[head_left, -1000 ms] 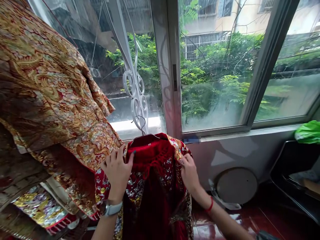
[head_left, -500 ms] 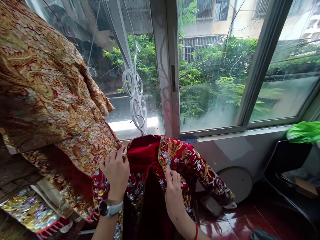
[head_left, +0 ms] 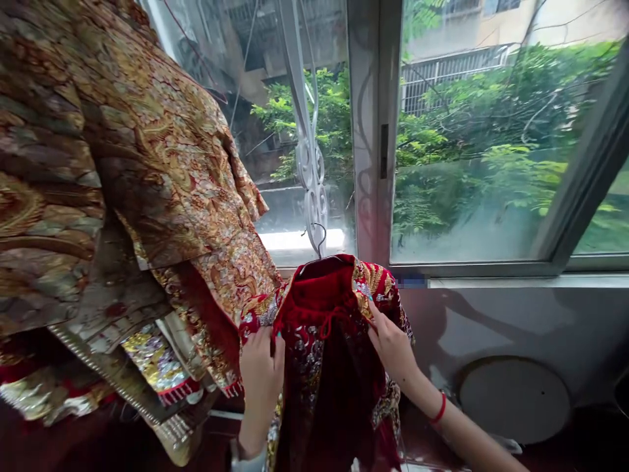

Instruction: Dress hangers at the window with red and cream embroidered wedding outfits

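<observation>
A red embroidered jacket (head_left: 318,292) with gold and silver sequin work hangs in front of me on a thin wire hanger (head_left: 321,241). Its front is partly open, and a red tie cord (head_left: 328,321) is knotted below the neckline. My left hand (head_left: 262,373) is closed on the jacket's left front below the shoulder, thumb at the inner edge. On the other side, my right hand (head_left: 392,347) pinches the gold-trimmed collar edge, its fingertips partly hidden.
Several gold and red embroidered garments (head_left: 162,137) hang close at the left. Behind the jacket are a window frame (head_left: 371,164) and white scrolled ironwork (head_left: 309,164). A round board (head_left: 514,400) leans against the low wall at the right.
The view has shifted left, with more hanging garments showing. My left hand has moved down from the collar to the jacket's front. My right hand stays by the collar edge; the sleeve has swung inward.
</observation>
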Demonstrator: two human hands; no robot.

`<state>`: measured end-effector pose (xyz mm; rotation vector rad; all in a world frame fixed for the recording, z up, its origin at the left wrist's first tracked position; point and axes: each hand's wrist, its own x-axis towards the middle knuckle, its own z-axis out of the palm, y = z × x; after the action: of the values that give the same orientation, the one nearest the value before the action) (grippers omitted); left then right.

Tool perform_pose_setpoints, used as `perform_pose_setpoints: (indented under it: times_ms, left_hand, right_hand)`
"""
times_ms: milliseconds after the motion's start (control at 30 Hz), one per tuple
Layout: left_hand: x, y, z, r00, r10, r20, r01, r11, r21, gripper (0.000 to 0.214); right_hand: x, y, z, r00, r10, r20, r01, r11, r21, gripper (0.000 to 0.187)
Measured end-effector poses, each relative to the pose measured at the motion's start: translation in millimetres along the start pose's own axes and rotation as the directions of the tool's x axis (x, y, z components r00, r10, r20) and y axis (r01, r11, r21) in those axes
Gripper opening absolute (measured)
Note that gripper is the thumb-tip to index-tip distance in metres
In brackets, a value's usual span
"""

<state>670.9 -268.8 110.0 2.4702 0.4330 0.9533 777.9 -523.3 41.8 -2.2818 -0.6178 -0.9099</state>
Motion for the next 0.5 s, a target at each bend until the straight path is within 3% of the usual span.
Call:
perform_pose_setpoints:
  times_ms: [67, 100, 133, 200, 267, 400, 500]
  left_hand:
    - [15.3, 5.6, -34.7, 0.987, -0.051, 0.155, 0.081, 0.977, -0.196, 0.040]
    - [21.1, 11.7, -50.1, 0.980, -0.077, 0.181, 0.123, 0.958, -0.260, 0.039]
    - [23.7, 20.5, -61.6, 0.983, -0.102, 0.155, 0.145, 0.944, -0.296, 0.037]
    - [14.6, 45.7, -67.2, 0.990, -0.141, -0.010, 0.133, 0.952, -0.275, 0.032]
    - [-13.4, 75.2, -47.6, 0.974, -0.152, -0.166, 0.130, 0.983, -0.133, 0.028]
    - [-76.2, 110.4, 28.9, 0.998, 0.062, -0.029, -0.061, 0.998, 0.011, 0.019]
    - [-82.9, 106.4, 68.0, 0.999, 0.051, -0.005, -0.051, 0.999, 0.000, 0.022]
  right_hand:
    - [3.4, 5.0, -4.9, 0.997, -0.075, 0.034, 0.076, 0.997, -0.016, 0.046]
    - [4.0, 5.4, -7.1, 0.992, -0.110, 0.058, 0.111, 0.994, -0.019, 0.044]
    - [3.7, 4.1, -9.1, 0.987, -0.138, 0.083, 0.140, 0.990, -0.016, 0.044]
    - [1.0, -3.0, -12.0, 0.974, -0.186, 0.129, 0.186, 0.982, 0.014, 0.045]
    - [-2.7, -13.6, -13.8, 0.964, -0.204, 0.170, 0.196, 0.978, 0.064, 0.048]
    - [-8.0, -31.6, -12.2, 0.949, -0.207, 0.237, 0.172, 0.972, 0.161, 0.052]
    - [-11.5, -35.6, -5.7, 0.930, -0.272, 0.247, 0.220, 0.951, 0.216, 0.056]
